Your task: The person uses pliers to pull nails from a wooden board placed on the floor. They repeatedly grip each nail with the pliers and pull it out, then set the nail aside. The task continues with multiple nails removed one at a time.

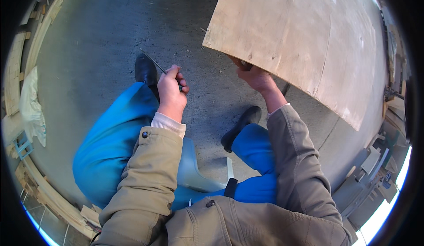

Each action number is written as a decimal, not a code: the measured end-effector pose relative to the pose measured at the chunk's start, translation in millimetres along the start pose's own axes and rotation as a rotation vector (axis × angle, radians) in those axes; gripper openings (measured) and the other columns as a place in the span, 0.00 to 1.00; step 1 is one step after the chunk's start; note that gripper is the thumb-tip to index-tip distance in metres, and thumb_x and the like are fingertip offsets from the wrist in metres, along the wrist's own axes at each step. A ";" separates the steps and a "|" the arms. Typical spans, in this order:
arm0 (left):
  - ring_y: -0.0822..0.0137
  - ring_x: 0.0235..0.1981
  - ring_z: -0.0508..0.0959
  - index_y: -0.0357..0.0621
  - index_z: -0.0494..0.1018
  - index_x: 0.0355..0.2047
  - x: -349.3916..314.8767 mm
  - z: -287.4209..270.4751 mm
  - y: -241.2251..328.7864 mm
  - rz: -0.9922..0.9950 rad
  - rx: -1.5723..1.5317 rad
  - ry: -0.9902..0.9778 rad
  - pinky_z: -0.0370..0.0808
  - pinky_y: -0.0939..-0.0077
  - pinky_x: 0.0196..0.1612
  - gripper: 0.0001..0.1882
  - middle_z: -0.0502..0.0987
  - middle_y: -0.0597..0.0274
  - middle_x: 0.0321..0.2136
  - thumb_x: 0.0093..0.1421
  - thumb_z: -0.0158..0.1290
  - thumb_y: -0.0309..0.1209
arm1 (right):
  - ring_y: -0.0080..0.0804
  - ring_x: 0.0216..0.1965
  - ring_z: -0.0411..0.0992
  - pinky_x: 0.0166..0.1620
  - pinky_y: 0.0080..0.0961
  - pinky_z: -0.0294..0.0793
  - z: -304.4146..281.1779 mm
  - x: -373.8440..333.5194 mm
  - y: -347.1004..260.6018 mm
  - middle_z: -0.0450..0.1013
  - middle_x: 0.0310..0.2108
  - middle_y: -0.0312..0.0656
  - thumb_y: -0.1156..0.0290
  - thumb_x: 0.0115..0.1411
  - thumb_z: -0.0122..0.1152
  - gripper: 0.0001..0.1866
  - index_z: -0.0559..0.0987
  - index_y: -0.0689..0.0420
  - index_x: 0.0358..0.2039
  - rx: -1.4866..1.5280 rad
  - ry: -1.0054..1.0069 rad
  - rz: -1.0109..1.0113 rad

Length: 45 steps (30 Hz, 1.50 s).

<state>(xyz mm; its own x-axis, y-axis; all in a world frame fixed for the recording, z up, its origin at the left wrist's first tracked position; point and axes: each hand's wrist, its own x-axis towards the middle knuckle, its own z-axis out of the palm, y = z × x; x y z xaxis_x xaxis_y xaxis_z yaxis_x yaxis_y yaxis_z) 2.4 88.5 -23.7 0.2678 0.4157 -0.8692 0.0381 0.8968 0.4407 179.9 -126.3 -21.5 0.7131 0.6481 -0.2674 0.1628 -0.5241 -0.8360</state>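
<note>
My left hand [171, 87] is closed in front of me, above my left shoe. In its fist is a screwdriver [154, 62], with the thin dark shaft pointing up and left and part of a dark handle showing below the fingers. A large plywood board [291, 34] fills the upper right, its near edge slanting down to the right. My right hand [258, 78] reaches in at that edge, close to the board's left corner. Its fingers go under the board and are mostly hidden; a small dark gap or object shows beside them, too shaded to make out.
A pale plastic stool [194, 171] is beneath me, between my legs. My black shoes [240, 129] stand on a dusty concrete floor [101, 34]. Wood strips [39, 38] and a white sack [33, 106] lie along the left. Assorted boards and scraps [371, 162] line the right.
</note>
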 end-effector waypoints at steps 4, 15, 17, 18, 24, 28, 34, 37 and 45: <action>0.73 0.23 0.69 0.50 0.73 0.37 -17.4 -6.8 25.0 0.124 0.118 -0.006 0.64 0.74 0.23 0.07 0.70 0.71 0.26 0.72 0.56 0.35 | 0.41 0.54 0.77 0.56 0.42 0.78 6.8 22.3 30.4 0.80 0.52 0.43 0.65 0.59 0.71 0.24 0.80 0.56 0.55 -0.370 0.052 -0.070; 0.76 0.20 0.68 0.43 0.76 0.42 -170.0 13.5 134.8 0.423 0.464 -0.313 0.62 0.81 0.18 0.06 0.71 0.67 0.25 0.74 0.55 0.32 | 0.42 0.66 0.71 0.67 0.49 0.72 -8.5 31.4 47.3 0.72 0.65 0.39 0.37 0.67 0.56 0.34 0.71 0.39 0.68 -0.480 0.065 -0.263; 0.77 0.21 0.68 0.43 0.76 0.42 -185.8 19.5 148.6 0.472 0.490 -0.270 0.61 0.83 0.18 0.07 0.71 0.67 0.26 0.75 0.54 0.33 | 0.42 0.66 0.70 0.67 0.49 0.72 -18.6 29.7 56.4 0.71 0.66 0.38 0.37 0.68 0.55 0.34 0.70 0.39 0.69 -0.441 0.055 -0.210; 0.77 0.21 0.68 0.43 0.76 0.42 -187.5 23.9 151.1 0.476 0.509 -0.219 0.61 0.83 0.18 0.07 0.72 0.67 0.26 0.75 0.54 0.33 | 0.41 0.67 0.70 0.67 0.49 0.72 -23.2 28.4 62.2 0.70 0.66 0.38 0.37 0.68 0.55 0.34 0.69 0.39 0.69 -0.441 0.051 -0.191; 0.77 0.22 0.70 0.41 0.76 0.45 -187.7 49.0 139.4 0.421 0.555 -0.348 0.63 0.83 0.18 0.09 0.73 0.66 0.27 0.74 0.55 0.34 | 0.41 0.68 0.68 0.67 0.48 0.73 -32.6 22.5 86.1 0.67 0.69 0.38 0.37 0.70 0.51 0.34 0.66 0.38 0.71 -0.251 -0.004 -0.144; 0.77 0.21 0.71 0.40 0.75 0.47 -198.7 57.6 141.8 0.460 0.565 -0.360 0.64 0.84 0.18 0.10 0.73 0.65 0.27 0.74 0.55 0.34 | 0.41 0.70 0.66 0.67 0.48 0.73 -24.2 19.8 97.6 0.64 0.71 0.38 0.37 0.71 0.49 0.35 0.63 0.37 0.73 0.595 -0.221 -0.068; 0.76 0.21 0.71 0.39 0.75 0.48 -195.2 68.8 135.3 0.497 0.648 -0.388 0.65 0.83 0.18 0.12 0.74 0.64 0.27 0.74 0.55 0.36 | 0.41 0.71 0.64 0.68 0.47 0.74 -14.9 15.3 126.3 0.61 0.73 0.37 0.37 0.73 0.45 0.35 0.59 0.36 0.75 2.609 -0.412 0.509; 0.76 0.21 0.71 0.38 0.75 0.48 -193.5 71.8 133.4 0.500 0.655 -0.350 0.65 0.83 0.19 0.13 0.74 0.63 0.27 0.74 0.56 0.36 | 0.40 0.72 0.63 0.68 0.47 0.74 -12.7 9.6 135.1 0.59 0.74 0.37 0.37 0.74 0.43 0.35 0.57 0.36 0.76 2.703 -0.445 0.533; 0.76 0.22 0.72 0.38 0.75 0.48 -192.2 83.4 126.3 0.470 0.685 -0.341 0.65 0.83 0.19 0.12 0.74 0.64 0.28 0.73 0.55 0.34 | 0.40 0.74 0.61 0.68 0.44 0.74 -7.4 5.2 127.0 0.56 0.76 0.38 0.39 0.76 0.42 0.36 0.53 0.37 0.78 2.843 -0.478 0.639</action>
<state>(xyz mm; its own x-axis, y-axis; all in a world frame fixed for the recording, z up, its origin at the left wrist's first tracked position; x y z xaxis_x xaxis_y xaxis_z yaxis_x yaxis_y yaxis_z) 36.0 109.3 217.8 0.6676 0.5520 -0.4996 0.3894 0.3130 0.8663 209.3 -193.6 -125.5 0.2641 0.9397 -0.2171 -0.4765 0.3228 0.8177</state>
